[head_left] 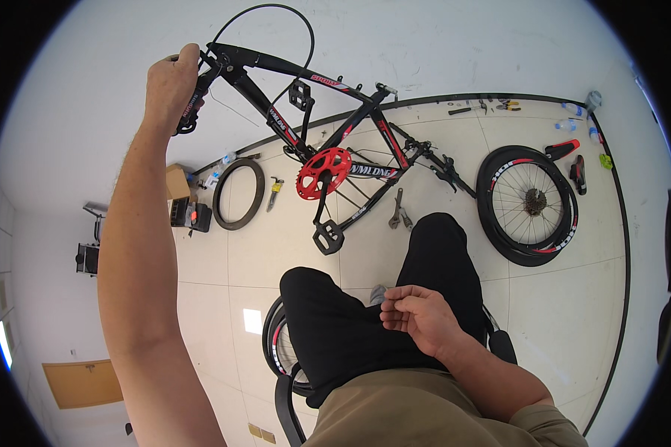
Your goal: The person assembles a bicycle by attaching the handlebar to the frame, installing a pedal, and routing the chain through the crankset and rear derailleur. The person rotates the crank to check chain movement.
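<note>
My left hand (170, 86) reaches far up and forward, its fingers closed around the front fork (194, 104) of a black and red bicycle frame (306, 71). Most of its grip is hidden behind the back of the hand. The frame has no wheels in it; a red chainring (324, 173) and a black pedal (328, 237) face me. A black cable (311, 37) loops above the frame's front end. Above my lap, my right hand (419, 319) is held with thumb and fingers curled together; whatever may be between the fingertips is too small to make out.
A wheel with a cassette (529, 201) lies right on the tiled floor, near a saddle (562, 150). A loose tyre (238, 195), a hammer (275, 195) and wrenches (397, 210) lie around the frame. Pliers (508, 106) and bottles (566, 125) are along the wall. Another wheel (277, 339) is beside my leg.
</note>
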`<state>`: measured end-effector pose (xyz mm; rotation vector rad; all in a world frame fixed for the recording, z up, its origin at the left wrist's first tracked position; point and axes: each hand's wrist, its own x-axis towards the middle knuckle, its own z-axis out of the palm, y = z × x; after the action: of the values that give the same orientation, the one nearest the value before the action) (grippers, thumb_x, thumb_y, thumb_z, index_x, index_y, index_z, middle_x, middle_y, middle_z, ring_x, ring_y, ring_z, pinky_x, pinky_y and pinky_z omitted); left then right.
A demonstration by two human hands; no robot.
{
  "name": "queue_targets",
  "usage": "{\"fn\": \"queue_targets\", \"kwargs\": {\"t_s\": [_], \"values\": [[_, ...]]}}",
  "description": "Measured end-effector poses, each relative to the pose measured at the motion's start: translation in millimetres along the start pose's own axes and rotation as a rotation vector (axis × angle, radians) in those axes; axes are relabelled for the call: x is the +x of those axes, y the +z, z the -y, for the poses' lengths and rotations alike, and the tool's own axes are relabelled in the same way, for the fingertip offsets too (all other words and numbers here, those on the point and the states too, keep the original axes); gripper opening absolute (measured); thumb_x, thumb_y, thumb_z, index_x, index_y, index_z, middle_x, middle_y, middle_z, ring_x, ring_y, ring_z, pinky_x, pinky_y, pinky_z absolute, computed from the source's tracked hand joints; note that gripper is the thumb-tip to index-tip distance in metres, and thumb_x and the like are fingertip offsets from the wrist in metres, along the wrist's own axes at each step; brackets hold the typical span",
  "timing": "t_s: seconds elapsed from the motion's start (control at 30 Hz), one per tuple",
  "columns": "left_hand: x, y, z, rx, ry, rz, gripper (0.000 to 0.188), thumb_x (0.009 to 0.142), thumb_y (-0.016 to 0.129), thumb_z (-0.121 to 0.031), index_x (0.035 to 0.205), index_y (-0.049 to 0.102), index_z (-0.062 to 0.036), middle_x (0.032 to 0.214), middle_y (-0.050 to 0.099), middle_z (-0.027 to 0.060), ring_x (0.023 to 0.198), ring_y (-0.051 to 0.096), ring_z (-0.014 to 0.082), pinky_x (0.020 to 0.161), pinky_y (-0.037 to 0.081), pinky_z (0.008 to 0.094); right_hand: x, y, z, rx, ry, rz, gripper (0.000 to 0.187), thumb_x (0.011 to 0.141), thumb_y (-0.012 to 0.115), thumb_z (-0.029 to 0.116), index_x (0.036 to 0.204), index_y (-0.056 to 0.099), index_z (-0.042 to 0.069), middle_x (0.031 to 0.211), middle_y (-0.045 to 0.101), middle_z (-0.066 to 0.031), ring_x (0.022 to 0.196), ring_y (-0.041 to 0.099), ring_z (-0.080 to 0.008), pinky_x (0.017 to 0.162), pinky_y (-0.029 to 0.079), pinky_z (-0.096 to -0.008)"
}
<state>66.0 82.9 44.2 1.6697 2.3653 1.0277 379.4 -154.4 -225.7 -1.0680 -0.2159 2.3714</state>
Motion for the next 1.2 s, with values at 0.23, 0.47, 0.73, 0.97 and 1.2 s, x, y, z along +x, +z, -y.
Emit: {"fn": "queue_targets", "kwargs": {"t_s": [0.23,0.47,0.73,0.97,1.2], "values": [[2.0,-0.2,2.2,-0.018,0.005,0.005,0.043,0.088,0.052,-0.039,0.075,0.056,0.0008,0.065,0.062,0.0114,0.05,0.057,0.017,0.047,0.044,0.0333,-1.2,2.0,0.9,0.007,0.003,-0.001,0.017,0.095,0.053,-0.001,0.107,0.066,0.001,0.099,0.07,-0.0104,0.089,0.069,-0.0213,0.083,0.058,-0.0373],[-0.6,-2.8,-0.1,-0.006,-0.003,-0.009,0.042,0.088,0.053,-0.04,0.074,0.055,0.0005,0.064,0.061,0.0109,0.05,0.056,0.0173,0.047,0.044,0.0336,-1.4,2.6,0.7,-0.004,0.001,0.006,0.017,0.096,0.054,0.0,0.108,0.066,0.0,0.099,0.07,-0.0109,0.09,0.069,-0.023,0.085,0.058,-0.039],[-0.8,-1.1,0.9,-0.008,0.013,0.0,0.043,0.088,0.052,-0.04,0.075,0.056,0.001,0.065,0.061,0.0113,0.051,0.057,0.0172,0.048,0.045,0.0334,-2.4,3.6,1.8,-0.006,0.002,-0.002,0.017,0.095,0.055,0.0,0.107,0.066,0.001,0.099,0.07,-0.0107,0.089,0.069,-0.0228,0.084,0.058,-0.0388],[-0.2,-0.2,0.5,0.005,0.006,-0.009,0.044,0.088,0.052,-0.041,0.075,0.056,0.0012,0.066,0.062,0.0118,0.051,0.057,0.0176,0.049,0.045,0.0337,-1.8,3.0,1.1,-0.004,0.003,-0.001,0.017,0.095,0.053,0.0,0.107,0.066,0.001,0.1,0.07,-0.0104,0.089,0.069,-0.022,0.083,0.058,-0.038],[0.5,-0.4,0.6,0.016,0.003,-0.013,0.044,0.088,0.052,-0.041,0.076,0.057,0.0015,0.065,0.062,0.0115,0.051,0.057,0.0174,0.049,0.045,0.0335,-0.8,1.9,-0.2,-0.002,0.007,-0.004,0.017,0.096,0.054,0.0,0.107,0.066,0.001,0.1,0.07,-0.0107,0.089,0.07,-0.0228,0.084,0.058,-0.0391]]}}
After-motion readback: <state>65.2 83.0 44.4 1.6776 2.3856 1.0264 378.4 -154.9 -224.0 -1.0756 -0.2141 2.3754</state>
